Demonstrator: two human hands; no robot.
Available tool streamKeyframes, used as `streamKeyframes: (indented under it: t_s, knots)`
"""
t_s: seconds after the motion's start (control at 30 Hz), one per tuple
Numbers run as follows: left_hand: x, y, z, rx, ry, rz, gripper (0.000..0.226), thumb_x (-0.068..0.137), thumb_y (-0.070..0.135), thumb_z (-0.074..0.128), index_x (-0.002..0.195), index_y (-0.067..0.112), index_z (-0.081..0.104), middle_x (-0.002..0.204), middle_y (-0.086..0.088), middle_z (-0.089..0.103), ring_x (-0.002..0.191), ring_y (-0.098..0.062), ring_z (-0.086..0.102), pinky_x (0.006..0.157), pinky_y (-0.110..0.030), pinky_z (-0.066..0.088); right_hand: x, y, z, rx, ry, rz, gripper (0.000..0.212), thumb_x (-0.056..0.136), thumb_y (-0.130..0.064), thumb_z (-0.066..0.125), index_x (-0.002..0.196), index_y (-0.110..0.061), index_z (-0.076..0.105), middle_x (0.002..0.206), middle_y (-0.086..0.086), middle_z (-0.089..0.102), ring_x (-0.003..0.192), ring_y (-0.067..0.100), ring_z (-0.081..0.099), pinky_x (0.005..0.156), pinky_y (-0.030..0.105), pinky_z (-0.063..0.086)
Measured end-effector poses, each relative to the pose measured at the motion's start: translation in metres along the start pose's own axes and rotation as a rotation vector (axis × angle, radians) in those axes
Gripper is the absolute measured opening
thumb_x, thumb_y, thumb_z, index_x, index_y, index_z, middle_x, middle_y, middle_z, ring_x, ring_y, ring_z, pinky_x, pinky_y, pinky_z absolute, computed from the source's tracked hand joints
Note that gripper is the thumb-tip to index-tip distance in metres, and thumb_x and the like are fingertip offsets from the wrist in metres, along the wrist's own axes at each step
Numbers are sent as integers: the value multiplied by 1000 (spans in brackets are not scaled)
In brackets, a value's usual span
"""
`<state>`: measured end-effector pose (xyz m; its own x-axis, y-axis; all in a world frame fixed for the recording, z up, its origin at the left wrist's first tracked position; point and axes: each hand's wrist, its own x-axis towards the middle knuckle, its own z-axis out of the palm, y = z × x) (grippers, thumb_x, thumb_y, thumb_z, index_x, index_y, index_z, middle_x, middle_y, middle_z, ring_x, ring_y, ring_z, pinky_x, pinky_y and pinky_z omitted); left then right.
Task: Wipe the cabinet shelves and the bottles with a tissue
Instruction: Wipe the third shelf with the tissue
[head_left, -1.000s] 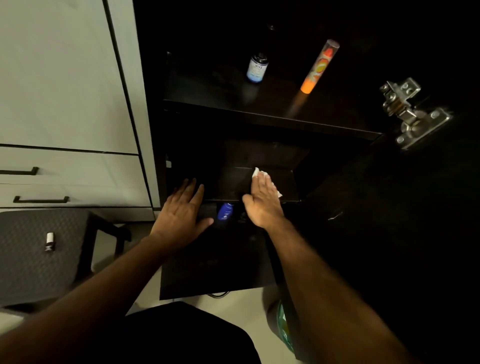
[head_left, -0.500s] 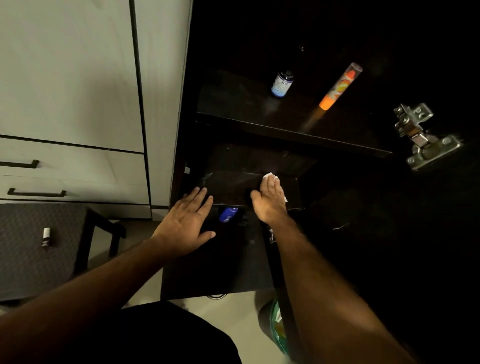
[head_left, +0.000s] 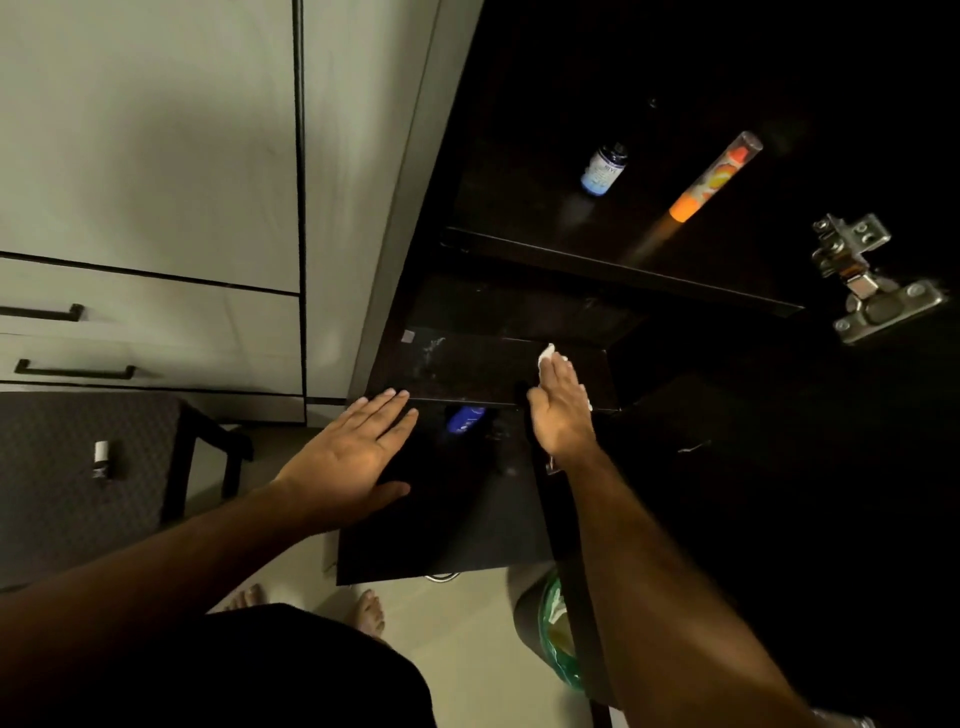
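Right now the right hand (head_left: 561, 410) lies flat, fingers straight, pressing a white tissue (head_left: 546, 355) onto the middle shelf (head_left: 467, 364) near its right front corner. The left hand (head_left: 353, 452) is spread, palm down, at that shelf's front edge, holding nothing. Dusty streaks show at the shelf's left rear, so wiping here looks unfinished. A blue bottle (head_left: 466, 419) sits below the front edge. On the upper shelf (head_left: 545, 234) a dark dropper bottle (head_left: 604, 170) and an orange spray can (head_left: 714, 176) apparently await wiping.
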<state>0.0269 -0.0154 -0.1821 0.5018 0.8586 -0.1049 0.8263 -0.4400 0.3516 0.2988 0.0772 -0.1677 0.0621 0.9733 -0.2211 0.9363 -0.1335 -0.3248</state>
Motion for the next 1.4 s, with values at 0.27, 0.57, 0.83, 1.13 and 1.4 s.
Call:
streamKeyframes:
  t_s: [0.27,0.57,0.83,1.13,1.4]
  knots:
    - [-21,-16,-2,-13,123,6,76,94,54,45,154,20,13,162,-2,14,148,-14,9,115,-26,-9,14,-93,37,-50,28,240,70,99,-35,25,152,1,-4,161,19,-9,149,29,-10,121,43,-4]
    - [-23,-16,0,66,179,-127,74,89,46,59,148,11,32,147,-14,42,139,-28,35,116,-36,8,1,-41,15,-86,-18,-171,65,97,-25,36,156,-19,9,163,0,8,150,13,2,119,39,4]
    - [-18,-10,16,60,261,-223,76,84,43,66,145,7,38,138,-17,48,131,-30,42,116,-40,19,12,-52,25,-101,6,99,72,100,-36,25,152,0,-8,161,18,-11,149,28,-13,121,42,-4]
    - [-19,-11,31,125,264,-295,92,88,48,59,154,8,8,159,-20,13,148,-31,12,120,-43,12,-38,-42,43,-185,-83,-450,70,96,-33,24,154,-18,-12,160,-3,-22,145,8,-25,118,32,-14]
    - [-12,-10,42,195,206,-306,101,87,54,54,152,3,-5,159,-21,-8,148,-32,-7,120,-49,14,-18,-16,30,-223,30,-124,77,95,-37,33,154,-7,-6,163,12,-7,149,23,-12,122,41,-3]
